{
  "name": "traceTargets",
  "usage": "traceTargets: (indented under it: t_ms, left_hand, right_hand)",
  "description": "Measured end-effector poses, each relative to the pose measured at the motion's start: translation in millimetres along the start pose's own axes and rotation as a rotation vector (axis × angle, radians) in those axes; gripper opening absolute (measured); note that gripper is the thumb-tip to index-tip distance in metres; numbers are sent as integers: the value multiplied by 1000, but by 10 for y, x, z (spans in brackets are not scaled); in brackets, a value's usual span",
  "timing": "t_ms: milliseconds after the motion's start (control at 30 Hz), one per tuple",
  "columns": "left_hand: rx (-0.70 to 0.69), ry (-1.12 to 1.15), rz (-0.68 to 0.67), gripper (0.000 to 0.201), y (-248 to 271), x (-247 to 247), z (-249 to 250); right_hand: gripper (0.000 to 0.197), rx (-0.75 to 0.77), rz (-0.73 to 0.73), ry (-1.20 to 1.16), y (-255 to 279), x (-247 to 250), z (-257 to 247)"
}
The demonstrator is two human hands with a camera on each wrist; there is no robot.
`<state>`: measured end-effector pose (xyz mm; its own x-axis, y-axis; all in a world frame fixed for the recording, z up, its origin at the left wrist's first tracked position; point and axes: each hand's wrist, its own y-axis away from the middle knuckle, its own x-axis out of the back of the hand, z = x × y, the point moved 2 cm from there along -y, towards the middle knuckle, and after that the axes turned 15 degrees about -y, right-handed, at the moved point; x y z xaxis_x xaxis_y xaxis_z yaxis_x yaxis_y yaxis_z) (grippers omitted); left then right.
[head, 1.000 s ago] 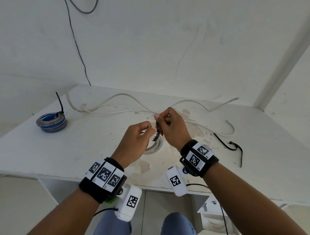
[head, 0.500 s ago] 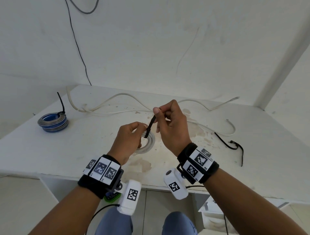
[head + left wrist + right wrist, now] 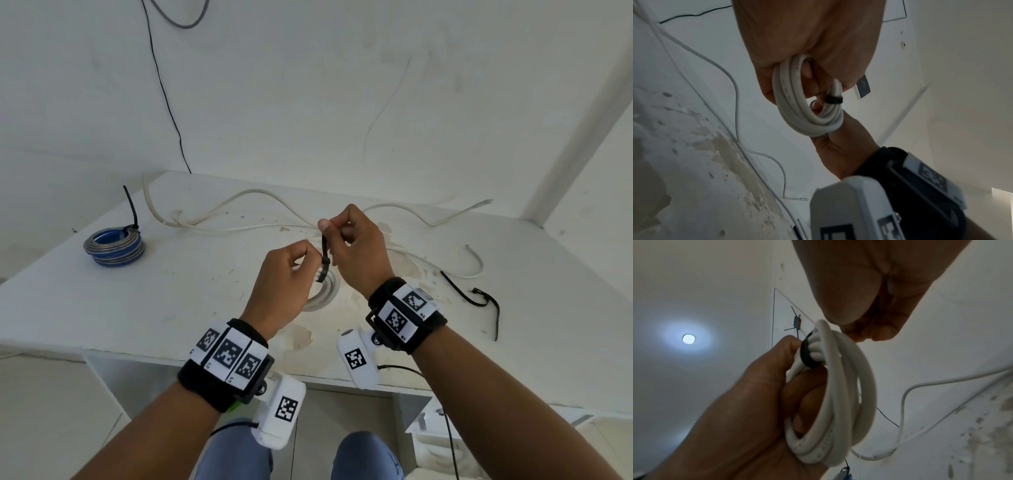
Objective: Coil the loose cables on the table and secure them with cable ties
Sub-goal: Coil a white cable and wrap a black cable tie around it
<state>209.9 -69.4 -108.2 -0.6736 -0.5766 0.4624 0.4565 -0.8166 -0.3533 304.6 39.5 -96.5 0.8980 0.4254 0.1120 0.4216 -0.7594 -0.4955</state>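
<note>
The left hand grips a white cable coil above the white table, near the table's front edge. The fingers curl through the centre of the coil and the thumb presses its outer turns, as the right wrist view shows. The coil consists of several turns of round white cable.

A black cable tie encircles the turns at one point of the coil. In the left wrist view the tie forms a narrow black band across the bundle. The free tail of the tie rises from the coil toward 12 o'clock.

The right hand pinches the tail of the tie between thumb and forefinger, with the remaining fingers curled. It sits at 2 o'clock from the left hand, close beside it.

A long loose white cable lies in curves across the far half of the table, from 10 o'clock to 2 o'clock of the hands. A blue and grey cable coil rests on the table at 9 o'clock, well apart from the hands, with a black tie fastened on it and its tail standing upright. Spare black cable ties lie on the table at 3 o'clock. A thin black wire runs down the wall behind the table.
</note>
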Motion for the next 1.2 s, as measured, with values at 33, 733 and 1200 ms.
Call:
traceTargets:
  t_ms: [33, 733, 1200]
  left_hand:
    - [-2, 6, -1, 26, -6, 5, 6]
    - [189, 170, -65, 25, 23, -17, -162]
    - [89, 34, -23, 22, -49, 15, -119]
  right_hand:
    - [25, -12, 7, -5, -14, -1, -5]
    - [22, -314, -309, -209, 95, 141, 18]
    - [27, -293, -137, -309, 130, 51, 63]
